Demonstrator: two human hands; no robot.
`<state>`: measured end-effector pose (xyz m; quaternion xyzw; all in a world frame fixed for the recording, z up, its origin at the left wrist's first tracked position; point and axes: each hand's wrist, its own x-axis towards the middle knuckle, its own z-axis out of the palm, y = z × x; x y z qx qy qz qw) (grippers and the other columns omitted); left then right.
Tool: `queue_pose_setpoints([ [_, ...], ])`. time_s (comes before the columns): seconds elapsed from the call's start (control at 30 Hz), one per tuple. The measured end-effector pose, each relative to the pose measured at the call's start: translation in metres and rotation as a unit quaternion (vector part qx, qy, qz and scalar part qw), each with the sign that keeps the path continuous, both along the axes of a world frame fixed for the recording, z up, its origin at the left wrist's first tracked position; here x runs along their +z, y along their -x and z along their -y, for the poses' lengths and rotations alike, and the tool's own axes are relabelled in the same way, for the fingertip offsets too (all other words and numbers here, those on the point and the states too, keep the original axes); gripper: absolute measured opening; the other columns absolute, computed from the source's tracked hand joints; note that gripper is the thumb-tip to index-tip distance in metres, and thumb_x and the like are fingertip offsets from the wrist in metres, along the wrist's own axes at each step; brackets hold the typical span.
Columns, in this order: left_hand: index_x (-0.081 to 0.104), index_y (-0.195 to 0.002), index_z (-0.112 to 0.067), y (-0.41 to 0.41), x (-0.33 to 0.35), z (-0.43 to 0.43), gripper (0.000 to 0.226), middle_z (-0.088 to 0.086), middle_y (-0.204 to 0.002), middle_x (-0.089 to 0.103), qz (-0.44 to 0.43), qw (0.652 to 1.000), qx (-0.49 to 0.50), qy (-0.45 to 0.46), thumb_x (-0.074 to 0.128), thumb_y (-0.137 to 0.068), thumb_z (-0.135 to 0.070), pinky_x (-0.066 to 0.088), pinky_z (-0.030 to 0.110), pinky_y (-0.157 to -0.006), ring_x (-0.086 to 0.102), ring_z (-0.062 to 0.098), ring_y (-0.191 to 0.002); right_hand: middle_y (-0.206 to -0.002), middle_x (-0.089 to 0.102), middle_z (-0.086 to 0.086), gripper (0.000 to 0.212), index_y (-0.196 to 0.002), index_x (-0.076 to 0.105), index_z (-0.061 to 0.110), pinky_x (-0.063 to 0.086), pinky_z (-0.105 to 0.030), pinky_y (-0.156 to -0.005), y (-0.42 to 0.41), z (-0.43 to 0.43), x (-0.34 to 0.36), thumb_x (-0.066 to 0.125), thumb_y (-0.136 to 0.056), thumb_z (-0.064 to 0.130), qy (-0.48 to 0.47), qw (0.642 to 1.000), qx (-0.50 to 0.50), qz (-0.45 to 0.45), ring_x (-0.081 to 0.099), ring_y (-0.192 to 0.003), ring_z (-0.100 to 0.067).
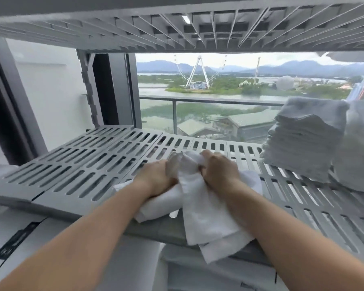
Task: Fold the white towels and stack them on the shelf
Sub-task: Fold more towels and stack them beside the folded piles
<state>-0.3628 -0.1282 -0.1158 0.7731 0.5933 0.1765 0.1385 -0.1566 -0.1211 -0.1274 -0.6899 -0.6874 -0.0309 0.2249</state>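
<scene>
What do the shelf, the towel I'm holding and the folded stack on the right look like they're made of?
The shelf looks like moulded plastic, matte grey, given its regular slots; painted metal is possible. The white towel is soft cloth, probably cotton: it bunches and drapes limply over the edge. The folded stack seems similar cloth, with fuzzy layered edges.
</scene>
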Motion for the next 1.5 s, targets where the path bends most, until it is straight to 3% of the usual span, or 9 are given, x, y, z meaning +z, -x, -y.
queue_pose_setpoints([
  [0.1, 0.062, -0.076, -0.022, -0.005, 0.004, -0.027, 0.062, 0.005, -0.085, 0.07, -0.022, 0.999, 0.019, -0.016, 0.023, -0.096, -0.066, 0.047, 0.034, -0.069, 0.062, 0.022, -0.076, -0.106, 0.067, -0.005, 0.033, -0.114, 0.056, 0.03, 0.051, -0.04, -0.087, -0.001, -0.035, 0.0, 0.055, -0.082, 0.037, -0.017, 0.999, 0.036, -0.014, 0.065, -0.1, -0.031],
  [0.23, 0.065, -0.091, -0.021, -0.015, 0.016, -0.075, 0.04, 0.006, -0.103, 0.066, -0.184, 0.962, 0.08, -0.184, 0.033, -0.103, -0.041, 0.039, 0.039, -0.079, 0.063, 0.031, -0.094, -0.11, 0.067, -0.005, 0.036, -0.118, 0.058, 0.029, 0.046, -0.04, -0.09, -0.011, -0.083, -0.002, 0.06, -0.086, 0.043, -0.086, 0.996, 0.029, 0.01, 0.063, -0.103, -0.031],
  [0.43, 0.071, -0.098, -0.009, -0.02, 0.039, -0.144, 0.023, 0.01, -0.096, 0.063, -0.187, 0.913, 0.092, -0.351, 0.05, -0.089, -0.001, 0.053, 0.044, -0.07, 0.062, 0.031, -0.086, -0.093, 0.067, -0.006, 0.046, -0.099, 0.069, 0.017, 0.044, -0.038, -0.072, 0.013, -0.097, 0.023, 0.048, -0.093, 0.058, -0.233, 0.964, 0.056, 0.116, 0.063, -0.087, -0.029],
  [0.57, 0.067, -0.085, -0.013, -0.001, 0.003, -0.152, 0.009, 0.007, -0.087, 0.067, -0.193, 0.927, -0.027, -0.321, 0.061, -0.089, -0.018, 0.052, 0.039, -0.064, 0.065, 0.033, -0.082, -0.11, 0.068, -0.007, 0.072, -0.119, 0.065, 0.024, 0.037, -0.035, -0.069, 0.042, -0.086, 0.009, 0.037, -0.08, 0.078, 0.074, 0.994, 0.033, 0.078, 0.063, -0.103, -0.03],
  [0.73, 0.071, -0.089, -0.019, 0.029, -0.02, -0.148, 0.017, -0.004, -0.093, 0.071, -0.166, 0.931, -0.061, -0.319, 0.063, -0.095, -0.033, 0.054, 0.038, -0.065, 0.066, 0.025, -0.085, -0.131, 0.051, -0.013, 0.083, -0.137, 0.052, 0.024, 0.04, -0.055, -0.096, 0.055, -0.074, 0.004, 0.046, -0.075, 0.079, 0.227, 0.969, 0.011, 0.093, 0.042, -0.12, -0.035],
  [1.0, 0.071, -0.121, -0.031, 0.033, -0.022, -0.141, 0.026, -0.005, -0.107, 0.073, -0.094, 0.953, -0.073, -0.279, 0.053, -0.101, -0.03, 0.05, 0.039, -0.081, 0.064, 0.028, -0.103, -0.121, 0.053, -0.01, 0.03, -0.121, 0.055, 0.012, 0.05, -0.038, -0.081, 0.043, -0.058, -0.007, 0.044, -0.094, 0.013, 0.11, 0.987, 0.006, 0.121, 0.053, -0.112, -0.029],
  [1.13, 0.073, -0.114, -0.026, 0.04, -0.02, -0.125, 0.026, -0.002, -0.108, 0.073, -0.074, 0.953, -0.089, -0.28, 0.055, -0.098, -0.021, 0.051, 0.04, -0.082, 0.064, 0.029, -0.104, -0.112, 0.055, -0.005, 0.021, -0.108, 0.059, 0.016, 0.048, -0.033, -0.067, 0.031, -0.046, -0.005, 0.045, -0.093, 0.011, 0.038, 0.989, -0.01, 0.141, 0.054, -0.109, -0.026],
  [1.37, 0.061, -0.113, -0.022, 0.033, -0.029, -0.092, 0.036, -0.001, -0.144, 0.056, -0.126, 0.957, -0.172, -0.199, 0.054, -0.081, -0.007, 0.031, 0.05, -0.117, 0.044, 0.028, -0.141, -0.123, 0.05, -0.012, 0.029, -0.117, 0.047, 0.02, 0.039, -0.056, -0.097, 0.031, -0.037, -0.013, 0.036, -0.091, 0.016, 0.154, 0.979, -0.096, 0.096, 0.045, -0.121, -0.037],
  [1.5, 0.057, -0.114, -0.03, 0.03, -0.019, -0.115, 0.044, -0.006, -0.138, 0.056, -0.122, 0.972, -0.16, -0.123, 0.048, -0.081, -0.003, 0.031, 0.045, -0.115, 0.05, 0.023, -0.131, -0.128, 0.05, -0.008, 0.027, -0.114, 0.052, 0.026, 0.035, -0.057, -0.103, 0.019, -0.055, -0.015, 0.035, -0.092, 0.021, 0.15, 0.987, -0.032, 0.05, 0.043, -0.126, -0.034],
])
